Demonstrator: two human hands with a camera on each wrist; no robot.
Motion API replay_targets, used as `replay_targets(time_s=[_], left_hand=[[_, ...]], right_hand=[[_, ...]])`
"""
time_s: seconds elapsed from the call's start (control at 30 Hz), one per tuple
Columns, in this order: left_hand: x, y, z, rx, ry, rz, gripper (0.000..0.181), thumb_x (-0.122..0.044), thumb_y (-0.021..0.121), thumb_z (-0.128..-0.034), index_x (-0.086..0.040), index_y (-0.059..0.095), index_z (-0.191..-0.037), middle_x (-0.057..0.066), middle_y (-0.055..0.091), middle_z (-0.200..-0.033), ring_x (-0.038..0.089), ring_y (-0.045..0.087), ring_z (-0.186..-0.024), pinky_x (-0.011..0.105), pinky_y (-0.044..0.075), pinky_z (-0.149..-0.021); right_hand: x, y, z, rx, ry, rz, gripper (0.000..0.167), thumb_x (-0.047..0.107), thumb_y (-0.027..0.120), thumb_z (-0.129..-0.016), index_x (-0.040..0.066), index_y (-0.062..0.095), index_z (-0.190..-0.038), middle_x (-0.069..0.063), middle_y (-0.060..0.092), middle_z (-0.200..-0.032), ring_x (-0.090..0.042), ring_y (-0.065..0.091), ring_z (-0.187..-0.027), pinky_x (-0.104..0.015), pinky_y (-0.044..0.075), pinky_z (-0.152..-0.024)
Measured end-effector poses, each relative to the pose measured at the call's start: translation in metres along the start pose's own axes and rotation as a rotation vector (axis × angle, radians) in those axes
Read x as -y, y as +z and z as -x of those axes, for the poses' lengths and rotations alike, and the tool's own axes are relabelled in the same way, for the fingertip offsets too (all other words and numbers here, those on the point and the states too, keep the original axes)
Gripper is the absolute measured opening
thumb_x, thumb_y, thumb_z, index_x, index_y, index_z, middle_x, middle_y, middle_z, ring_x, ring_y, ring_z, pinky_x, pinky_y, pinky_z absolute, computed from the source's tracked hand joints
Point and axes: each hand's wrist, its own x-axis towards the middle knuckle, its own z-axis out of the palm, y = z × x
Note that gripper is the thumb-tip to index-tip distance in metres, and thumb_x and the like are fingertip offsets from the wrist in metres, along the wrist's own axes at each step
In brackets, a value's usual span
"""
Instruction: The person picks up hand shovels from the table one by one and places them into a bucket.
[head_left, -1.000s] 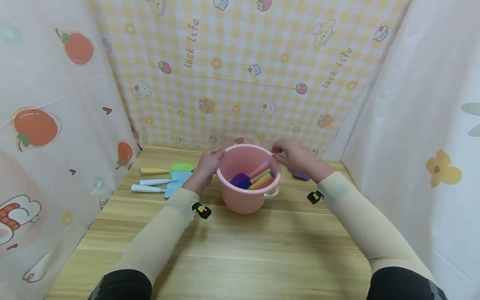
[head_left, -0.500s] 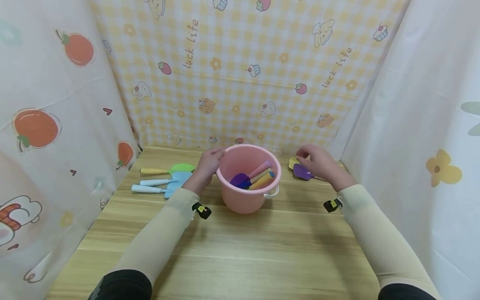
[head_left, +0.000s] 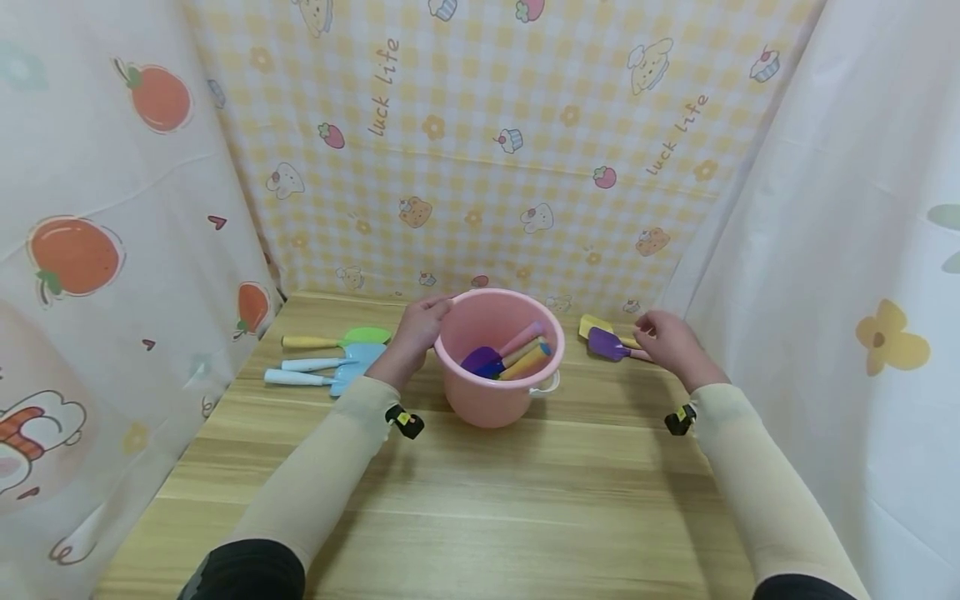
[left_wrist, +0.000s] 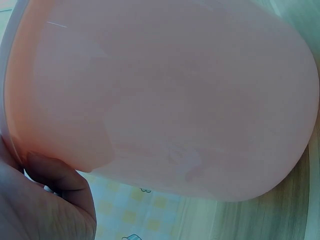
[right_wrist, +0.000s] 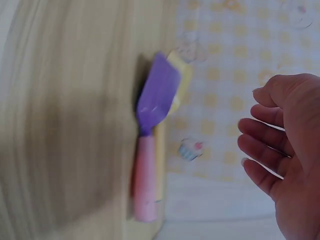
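Cloth [head_left: 495, 100] is hung behind the worktop [head_left: 480, 517]. The bucket [head_left: 487, 404] is gripped by the left hand [head_left: 412, 337], seemingly for steadiness; spades [head_left: 607, 343] are overlapped beside the relaxed, empty right hand [head_left: 677, 350].

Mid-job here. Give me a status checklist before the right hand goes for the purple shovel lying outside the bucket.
1. Bucket upright on the table: ok.
2. Left hand steadying it: ok, gripping the rim.
3. Right hand free: ok, holding nothing, fingers loosely bent.
4. Purple shovel handle exposed: ok, the right wrist view shows the hand apart from it.
5. Purple shovel separate from the yellow shovel: not ok, its blade overlaps the yellow one, so both might shift together.
6. Count of tools inside the bucket: cannot tell, they overlap.
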Motion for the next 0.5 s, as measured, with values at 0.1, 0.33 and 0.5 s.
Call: replay_targets(time_s=[0.1,0.33,0.5], left_hand=[[-0.001,0.001,0.001,0.000,-0.008,-0.011,0.042,-0.040,0.060,-0.1141,-0.021,0.072,-0.149,0.007,0.069,-0.148,0.028,0.068,-0.131,0.046,0.060,-0.106],[-0.001,0.000,0.001,-0.002,-0.019,-0.010,0.041,-0.040,0.061,-0.1135,-0.022,0.072,-0.149,0.008,0.069,-0.148,0.028,0.068,-0.130,0.045,0.060,-0.105],[0.000,0.000,0.001,0.000,-0.011,-0.004,0.042,-0.040,0.062,-0.1132,-0.020,0.072,-0.149,0.010,0.069,-0.148,0.029,0.069,-0.130,0.046,0.061,-0.105]], right_hand=[[-0.013,0.004,0.000,0.013,0.029,0.028,0.038,0.017,0.062,-0.111,-0.013,0.065,-0.133,-0.035,0.067,-0.131,-0.053,0.063,-0.122,-0.068,0.051,-0.106],[-0.044,0.019,0.005,-0.023,0.016,0.189,0.048,0.020,0.073,-0.105,-0.017,0.064,-0.134,-0.042,0.060,-0.134,-0.059,0.056,-0.126,-0.072,0.043,-0.113],[-0.059,0.029,0.011,-0.041,0.028,0.239,0.053,0.025,0.071,-0.106,-0.016,0.062,-0.138,-0.039,0.058,-0.133,-0.059,0.054,-0.125,-0.074,0.043,-0.111]])
